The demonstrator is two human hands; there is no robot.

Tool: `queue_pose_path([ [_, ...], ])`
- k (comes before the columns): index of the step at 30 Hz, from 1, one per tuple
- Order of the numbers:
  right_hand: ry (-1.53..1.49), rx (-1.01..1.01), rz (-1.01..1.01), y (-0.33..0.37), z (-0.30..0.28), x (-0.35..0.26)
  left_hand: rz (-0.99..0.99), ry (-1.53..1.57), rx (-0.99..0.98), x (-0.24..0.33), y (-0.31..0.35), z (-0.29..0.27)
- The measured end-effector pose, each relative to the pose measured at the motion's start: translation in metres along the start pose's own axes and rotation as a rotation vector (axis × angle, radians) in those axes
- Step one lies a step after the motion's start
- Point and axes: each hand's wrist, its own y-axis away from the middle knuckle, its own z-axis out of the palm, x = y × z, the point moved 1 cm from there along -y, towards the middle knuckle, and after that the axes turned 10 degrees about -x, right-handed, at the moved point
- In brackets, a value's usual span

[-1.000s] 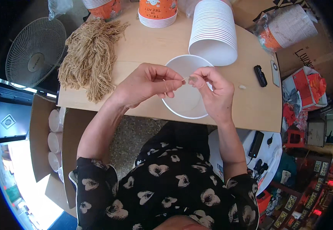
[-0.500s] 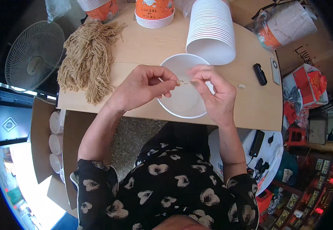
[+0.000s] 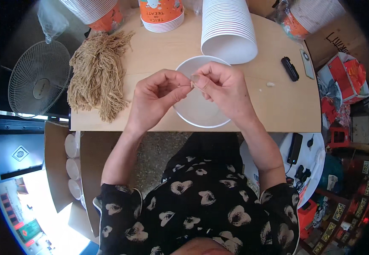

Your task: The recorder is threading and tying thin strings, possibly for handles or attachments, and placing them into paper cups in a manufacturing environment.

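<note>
A: What has changed since half a second ago?
B: The hands have come together. Back then a gap with a pale bit showing stood between them; now the fingertips of the left hand (image 3: pixel 150 101) and the right hand (image 3: pixel 227 91) meet. The whole view has shifted a little too.

A: How does the thing they hold look?
B: It is a tiny pale strip (image 3: pixel 192 85), cream-coloured and thin. The fingers cover most of it, so its full shape is too small and hidden to tell.

A: Where is it, exactly?
B: Right where the two hands meet, above the white tub (image 3: pixel 205 111) at the near side of the counter (image 3: pixel 288 112). Thumb and forefinger of each hand are pinched on it.

A: And around them?
B: The tan yarn (image 3: pixel 97 78) lies to the left, well apart from the hands. A stack of white tubs (image 3: pixel 227 27) lies on its side at the far side, and a small pale scrap (image 3: pixel 270 84) rests to the right.
</note>
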Motion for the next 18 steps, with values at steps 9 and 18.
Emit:
queue_pose_path([
  [9, -0.024, -0.012, 0.048, -0.002, 0.01, 0.001, 0.324, -0.343, 0.271, -0.013, 0.006, 0.017],
  [18, -0.031, -0.076, 0.118, -0.007, 0.007, 0.002, 0.527, -0.771, 0.253, -0.012, 0.014, 0.014],
])
